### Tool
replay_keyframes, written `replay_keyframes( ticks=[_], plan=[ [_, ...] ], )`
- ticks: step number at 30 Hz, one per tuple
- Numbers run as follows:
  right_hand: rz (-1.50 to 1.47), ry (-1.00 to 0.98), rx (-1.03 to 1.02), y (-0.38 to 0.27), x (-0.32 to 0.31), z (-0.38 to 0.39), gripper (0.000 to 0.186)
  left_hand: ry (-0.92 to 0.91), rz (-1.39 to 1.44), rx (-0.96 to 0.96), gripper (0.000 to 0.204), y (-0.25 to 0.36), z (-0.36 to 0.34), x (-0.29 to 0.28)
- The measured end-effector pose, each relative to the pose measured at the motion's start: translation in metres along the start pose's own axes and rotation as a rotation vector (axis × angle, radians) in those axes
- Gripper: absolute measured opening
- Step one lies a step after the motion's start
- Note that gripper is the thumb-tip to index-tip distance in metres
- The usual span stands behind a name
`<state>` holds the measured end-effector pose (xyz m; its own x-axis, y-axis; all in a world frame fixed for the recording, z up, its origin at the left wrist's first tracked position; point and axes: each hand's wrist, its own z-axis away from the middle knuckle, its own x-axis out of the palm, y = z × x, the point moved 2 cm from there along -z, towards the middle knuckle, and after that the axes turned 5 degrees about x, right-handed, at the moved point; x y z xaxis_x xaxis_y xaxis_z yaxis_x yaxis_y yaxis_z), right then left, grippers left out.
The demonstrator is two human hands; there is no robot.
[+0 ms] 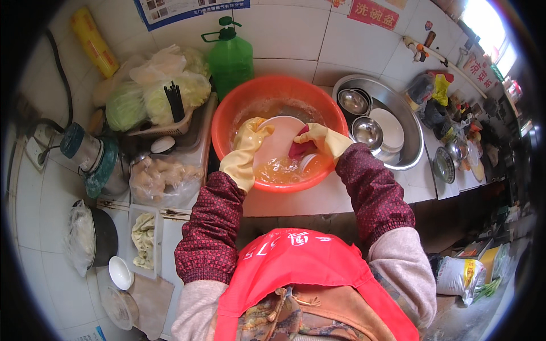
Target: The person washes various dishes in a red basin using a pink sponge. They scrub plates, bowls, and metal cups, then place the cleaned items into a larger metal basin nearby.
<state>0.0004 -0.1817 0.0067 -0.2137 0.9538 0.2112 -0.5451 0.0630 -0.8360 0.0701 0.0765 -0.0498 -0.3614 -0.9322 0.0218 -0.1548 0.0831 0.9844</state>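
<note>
A large orange plastic basin holds cloudy, sudsy water. Inside it a white plate is tilted up partly out of the water. My left hand, in a yellow rubber glove, grips the plate's left edge. My right hand, gloved the same way, is closed on a dark red cloth against the plate's right side. The rim of a small white dish shows in the water below my right hand. Other things under the surface are hard to make out.
Right of the orange basin stands a steel basin with metal bowls and white plates. A green jug stands behind. To the left are bagged cabbages, a blender and a plastic bag of pale brown food.
</note>
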Motion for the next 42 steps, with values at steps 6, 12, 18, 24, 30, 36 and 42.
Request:
replay_keyframes(
  ticks=[6,12,18,24,30,36,42],
  plan=[
    [1.217,0.324,-0.347,-0.067,0.03,-0.006,0.02,-0.14,0.199,-0.056,0.021,-0.01,0.0,0.006],
    [1.28,0.23,-0.376,-0.099,0.091,-0.014,0.025,-0.002,0.099,0.209,0.018,-0.006,-0.004,0.001],
    [0.851,0.265,-0.375,-0.069,0.02,-0.03,0.021,0.059,0.223,0.037,0.019,0.009,0.002,0.003],
    [-0.075,0.104,-0.313,0.008,-0.01,-0.027,0.024,0.248,0.206,0.1,0.023,0.016,0.001,-0.005],
    [-0.133,0.174,-0.279,0.042,0.035,-0.035,0.022,0.608,0.333,0.072,0.022,0.006,-0.008,-0.024],
    [-0.503,-0.182,-0.129,0.05,0.105,-0.022,0.027,0.691,0.436,0.178,0.024,0.011,-0.008,-0.023],
    [0.611,0.035,0.044,0.02,0.071,0.017,0.047,0.777,0.474,0.039,0.031,0.022,-0.001,-0.016]
  ],
)
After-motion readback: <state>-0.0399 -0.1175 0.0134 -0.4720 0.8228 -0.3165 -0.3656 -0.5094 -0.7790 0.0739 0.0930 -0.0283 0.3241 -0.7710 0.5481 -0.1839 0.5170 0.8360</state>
